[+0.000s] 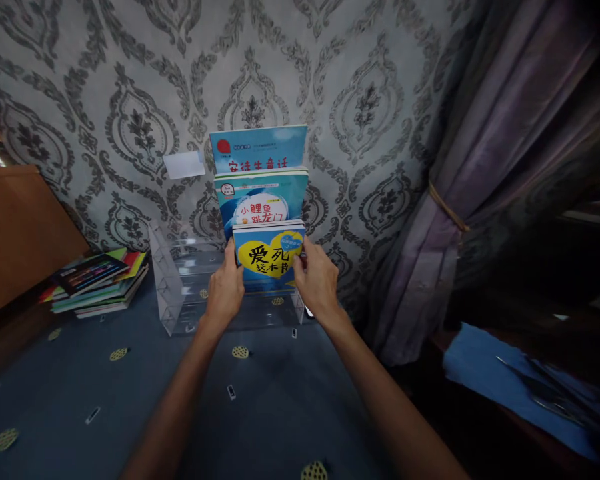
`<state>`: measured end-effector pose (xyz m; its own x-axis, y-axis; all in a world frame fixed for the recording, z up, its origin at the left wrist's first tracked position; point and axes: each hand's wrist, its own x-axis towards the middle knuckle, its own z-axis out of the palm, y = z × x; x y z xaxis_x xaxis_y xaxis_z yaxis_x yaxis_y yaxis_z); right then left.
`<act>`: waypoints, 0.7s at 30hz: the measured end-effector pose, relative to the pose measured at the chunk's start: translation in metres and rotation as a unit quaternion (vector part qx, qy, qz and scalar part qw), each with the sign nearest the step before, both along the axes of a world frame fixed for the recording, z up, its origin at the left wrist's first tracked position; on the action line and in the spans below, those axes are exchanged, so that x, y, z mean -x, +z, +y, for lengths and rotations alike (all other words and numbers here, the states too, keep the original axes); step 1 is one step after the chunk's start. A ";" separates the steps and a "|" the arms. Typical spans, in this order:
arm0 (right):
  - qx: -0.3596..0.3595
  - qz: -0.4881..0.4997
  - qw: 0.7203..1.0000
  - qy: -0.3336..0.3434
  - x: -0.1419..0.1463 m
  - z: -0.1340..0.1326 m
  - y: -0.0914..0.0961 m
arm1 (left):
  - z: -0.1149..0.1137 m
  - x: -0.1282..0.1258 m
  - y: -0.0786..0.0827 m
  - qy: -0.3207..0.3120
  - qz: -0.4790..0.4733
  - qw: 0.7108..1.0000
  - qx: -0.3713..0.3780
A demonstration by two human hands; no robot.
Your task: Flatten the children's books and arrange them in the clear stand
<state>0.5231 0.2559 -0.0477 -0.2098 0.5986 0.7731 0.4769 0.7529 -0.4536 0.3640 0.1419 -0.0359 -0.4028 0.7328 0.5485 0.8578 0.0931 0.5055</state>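
Observation:
A clear acrylic tiered book rack (pixel 173 293) stands on a blue patterned cloth against the wall. Its right side holds three books in steps: a blue one (pixel 258 148) at the back, a teal one (pixel 261 200) in the middle, and a blue book with a yellow heart (pixel 269 257) in front. My left hand (pixel 225 290) grips the left edge of the heart book. On the book's right edge, the fingers of my right hand (pixel 317 280) are closed. The book stands upright in the front tier.
A stack of colourful books (pixel 97 283) lies on the cloth at the left, beside a brown wooden board (pixel 15 233). A tied purple curtain (pixel 460 200) hangs at the right, with a blue cloth (pixel 505 387) below it. The rack's left half holds no books.

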 end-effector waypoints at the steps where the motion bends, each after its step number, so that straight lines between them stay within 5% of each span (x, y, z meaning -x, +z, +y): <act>1: 0.003 0.003 1.000 0.007 0.000 0.001 0.000 | 0.000 0.000 0.000 -0.001 0.000 1.000 -0.003; 21: 0.108 0.019 0.980 0.167 -0.028 0.018 0.018 | 0.001 0.029 -0.002 -0.092 0.029 0.995 -0.036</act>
